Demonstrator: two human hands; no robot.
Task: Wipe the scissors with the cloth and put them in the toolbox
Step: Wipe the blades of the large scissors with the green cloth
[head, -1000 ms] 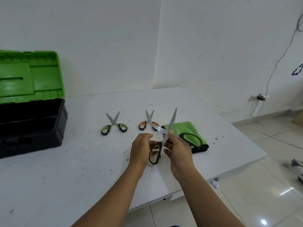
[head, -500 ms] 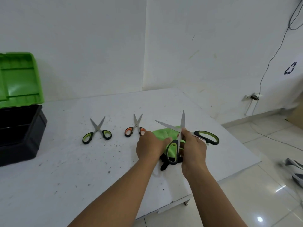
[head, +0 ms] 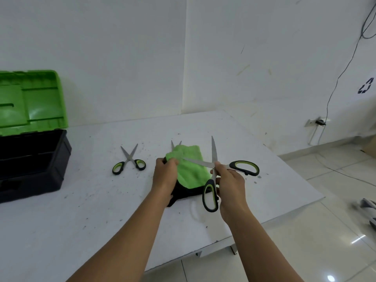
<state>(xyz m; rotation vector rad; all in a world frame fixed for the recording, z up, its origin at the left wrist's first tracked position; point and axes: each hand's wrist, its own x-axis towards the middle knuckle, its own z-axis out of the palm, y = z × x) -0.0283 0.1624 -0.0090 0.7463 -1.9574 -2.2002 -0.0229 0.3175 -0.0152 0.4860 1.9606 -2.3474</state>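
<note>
The scene is bright and evenly lit, with soft, diffuse light and a cool greenish-white cast over the walls (head: 122, 47). Shadows are faint: a pale one lies under the hands near the front edge of the table (head: 61, 231), and a soft one sits on the wall beside the toolbox (head: 34, 163) lid. Two small glare spots shine on the glossy floor (head: 329, 278) tiles at the lower right. The wide lens bends straight lines, so the table's edges and the wall corner bow outward toward the borders. Detail is slightly soft throughout, with compression smearing in the forearms and the far left.
</note>
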